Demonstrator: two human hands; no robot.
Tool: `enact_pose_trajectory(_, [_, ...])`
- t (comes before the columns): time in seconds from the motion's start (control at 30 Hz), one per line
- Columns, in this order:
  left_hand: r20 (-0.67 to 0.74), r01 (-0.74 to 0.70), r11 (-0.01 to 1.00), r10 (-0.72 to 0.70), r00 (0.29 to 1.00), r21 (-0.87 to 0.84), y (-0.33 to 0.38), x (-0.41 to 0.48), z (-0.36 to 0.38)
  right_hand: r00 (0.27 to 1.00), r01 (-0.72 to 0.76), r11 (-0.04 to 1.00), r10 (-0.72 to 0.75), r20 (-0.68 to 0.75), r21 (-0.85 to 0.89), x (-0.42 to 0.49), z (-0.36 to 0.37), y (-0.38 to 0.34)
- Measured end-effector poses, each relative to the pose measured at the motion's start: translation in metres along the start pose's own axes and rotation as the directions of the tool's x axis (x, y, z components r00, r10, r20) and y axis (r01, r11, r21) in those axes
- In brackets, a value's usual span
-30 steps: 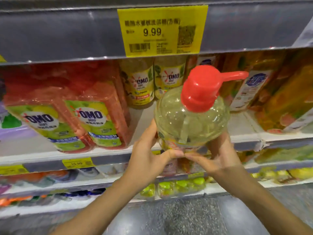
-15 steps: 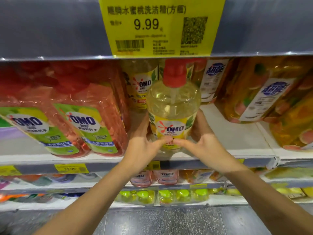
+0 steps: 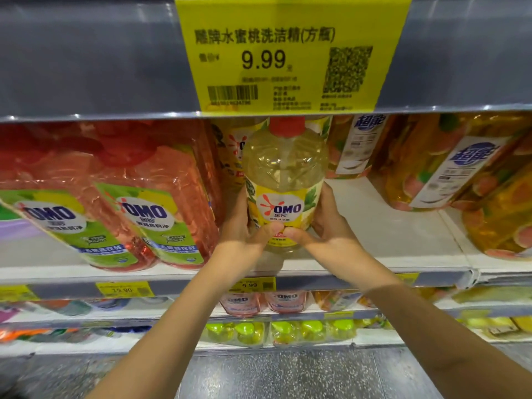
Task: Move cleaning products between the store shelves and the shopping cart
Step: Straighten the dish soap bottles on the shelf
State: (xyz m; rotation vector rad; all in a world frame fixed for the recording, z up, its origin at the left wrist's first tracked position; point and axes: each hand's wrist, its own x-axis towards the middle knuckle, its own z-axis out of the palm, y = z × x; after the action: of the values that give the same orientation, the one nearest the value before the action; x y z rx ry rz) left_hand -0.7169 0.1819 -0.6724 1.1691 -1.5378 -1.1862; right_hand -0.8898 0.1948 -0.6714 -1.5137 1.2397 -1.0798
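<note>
I am gripping the yellow OMO bottle point(image 3: 285, 168) low on its label with both hands. My left hand point(image 3: 240, 226) is curling round its left side and my right hand point(image 3: 331, 223) round its right, thumbs almost meeting on the near face. The bottle is standing upright, long axis vertical, directly beyond my palms and equally close to each. Its base is sitting at the shelf board point(image 3: 388, 243), though I cannot tell whether it is resting there. Farther back, a matching bottle point(image 3: 230, 145) is standing just behind it to the left.
</note>
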Motion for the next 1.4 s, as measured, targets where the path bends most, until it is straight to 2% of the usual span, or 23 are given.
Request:
enact_pose_trajectory(0.17, [-0.037, -0.016, 1.000, 0.015, 0.999, -0.020, -0.007, 0.019, -0.012, 1.000, 0.014, 1.000, -0.015, 0.024, 0.022, 0.026, 0.012, -0.006])
enact_pose_trajectory(0.27, [-0.136, -0.058, 0.997, 0.064, 0.989, 0.048, -0.011, 0.019, -0.005, 0.999, 0.037, 0.999, -0.038, 0.036, 0.032, 0.036, 0.015, -0.006])
enact_pose_trajectory(0.4, [-0.333, -0.079, 0.986, 0.124, 0.935, 0.147, -0.012, 0.011, 0.010, 0.998, 0.057, 0.998, -0.058, 0.033, 0.041, 0.045, 0.019, -0.002])
enact_pose_trajectory(0.5, [-0.439, -0.037, 0.948, 0.180, 0.880, 0.315, -0.013, 0.013, 0.011, 0.996, 0.074, 0.996, -0.077, 0.044, 0.055, 0.052, 0.021, -0.003])
enact_pose_trajectory(0.67, [-0.539, -0.013, 0.921, 0.239, 0.808, 0.388, -0.008, 0.005, 0.019, 0.992, 0.097, 0.990, -0.104, 0.068, 0.100, 0.058, 0.025, -0.002])
enact_pose_trajectory(0.93, [-0.521, -0.012, 0.937, 0.205, 0.828, 0.348, -0.005, 0.000, 0.027, 0.992, 0.100, 0.989, -0.108, 0.069, 0.110, 0.061, 0.028, 0.000])
enact_pose_trajectory(1.0, [-0.516, -0.007, 0.943, 0.188, 0.836, 0.333, -0.003, 0.000, 0.027, 0.993, 0.097, 0.993, -0.101, 0.065, 0.063, 0.060, 0.027, -0.003])
enact_pose_trajectory(1.1, [-0.534, -0.048, 0.968, 0.176, 0.827, 0.245, 0.000, -0.002, 0.025, 0.993, 0.095, 0.988, -0.103, -0.063, -0.118, 0.053, 0.029, -0.014])
enact_pose_trajectory(1.17, [-0.541, -0.110, 0.986, 0.163, 0.825, 0.128, 0.008, -0.008, 0.023, 0.977, 0.030, 0.983, -0.066, -0.202, -0.179, 0.043, 0.031, -0.024])
enact_pose_trajectory(1.27, [-0.502, -0.140, 0.988, 0.088, 0.861, -0.066, 0.033, -0.021, 0.018, 0.934, -0.060, 0.991, 0.013, -0.356, -0.123, 0.024, 0.032, -0.039])
enact_pose_trajectory(1.4, [-0.422, -0.163, 0.983, 0.113, 0.900, -0.086, 0.067, -0.038, 0.007, 0.958, 0.028, 1.000, -0.029, -0.285, -0.008, -0.001, 0.027, -0.067])
